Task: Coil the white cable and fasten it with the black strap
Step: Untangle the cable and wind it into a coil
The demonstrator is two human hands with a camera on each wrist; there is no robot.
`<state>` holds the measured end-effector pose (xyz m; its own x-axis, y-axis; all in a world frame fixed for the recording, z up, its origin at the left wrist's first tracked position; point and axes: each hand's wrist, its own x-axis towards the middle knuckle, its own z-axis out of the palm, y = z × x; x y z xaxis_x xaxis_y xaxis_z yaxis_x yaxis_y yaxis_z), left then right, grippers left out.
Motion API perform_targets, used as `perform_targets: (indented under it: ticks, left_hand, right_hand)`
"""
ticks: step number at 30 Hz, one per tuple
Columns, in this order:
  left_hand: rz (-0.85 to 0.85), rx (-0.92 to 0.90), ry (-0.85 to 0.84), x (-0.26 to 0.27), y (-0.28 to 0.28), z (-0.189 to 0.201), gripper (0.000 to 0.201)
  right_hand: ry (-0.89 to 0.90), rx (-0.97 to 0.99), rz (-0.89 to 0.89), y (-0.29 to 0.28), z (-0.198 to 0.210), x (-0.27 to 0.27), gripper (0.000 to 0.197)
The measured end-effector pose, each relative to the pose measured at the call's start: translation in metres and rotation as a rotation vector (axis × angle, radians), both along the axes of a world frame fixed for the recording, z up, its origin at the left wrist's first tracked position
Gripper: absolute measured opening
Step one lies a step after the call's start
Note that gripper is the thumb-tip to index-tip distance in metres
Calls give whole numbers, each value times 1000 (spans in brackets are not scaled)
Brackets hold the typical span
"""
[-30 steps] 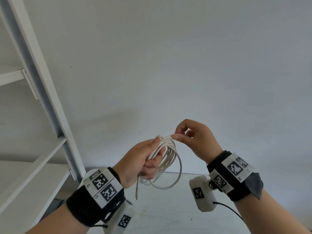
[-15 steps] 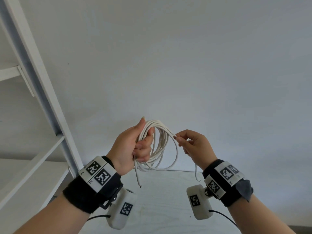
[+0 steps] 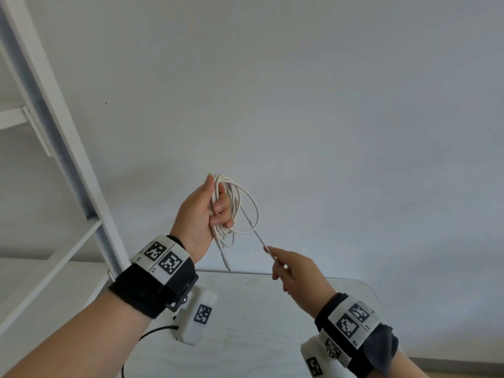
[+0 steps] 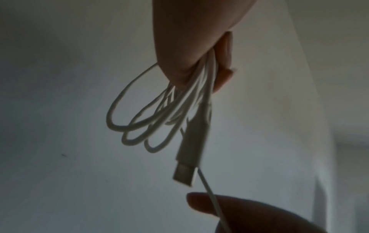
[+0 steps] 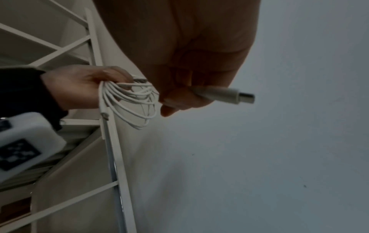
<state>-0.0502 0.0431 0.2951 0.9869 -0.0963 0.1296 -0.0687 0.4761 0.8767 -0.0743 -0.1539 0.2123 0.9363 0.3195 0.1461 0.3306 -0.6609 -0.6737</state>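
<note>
My left hand (image 3: 203, 211) is raised in front of the wall and grips the coiled white cable (image 3: 236, 205), several loops hanging from its fingers. One connector end (image 3: 225, 260) dangles below the coil and shows close up as a plug (image 4: 189, 151) in the left wrist view. My right hand (image 3: 293, 271), lower and to the right, pinches the cable's other end, drawn taut from the coil. The right wrist view shows that plug (image 5: 225, 95) sticking out past the right fingers, with the coil (image 5: 129, 100) beyond. No black strap is in view.
A white shelf frame (image 3: 58, 148) with a slanted post stands at the left. A pale table (image 3: 259, 309) lies below my hands, its rounded far corner at the right. A plain grey wall fills the background.
My left hand has lifted the coil higher. My right hand has moved down and to the right, pulling the free end of the cable out straight from the coil.
</note>
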Motion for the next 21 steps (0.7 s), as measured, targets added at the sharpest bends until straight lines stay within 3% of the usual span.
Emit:
perform_targets:
  ticks: [8,14,17,21]
  left_hand:
    - [129,51,24,6,-2,-10,23]
    - [103,305,-23,-2,-10,-14,22]
    - [52,459,-29,-4,-12,-20,33]
    - [-53,528,10,-12,-19,-20,33]
  right_hand:
    - [-52,-304,178,6,11,-27,64]
    - [-206,-250,192,14,30,-39,39]
    - [-363,-266,192,18,42,-43,30]
    - [-501,-236,224,22,52,-45,23]
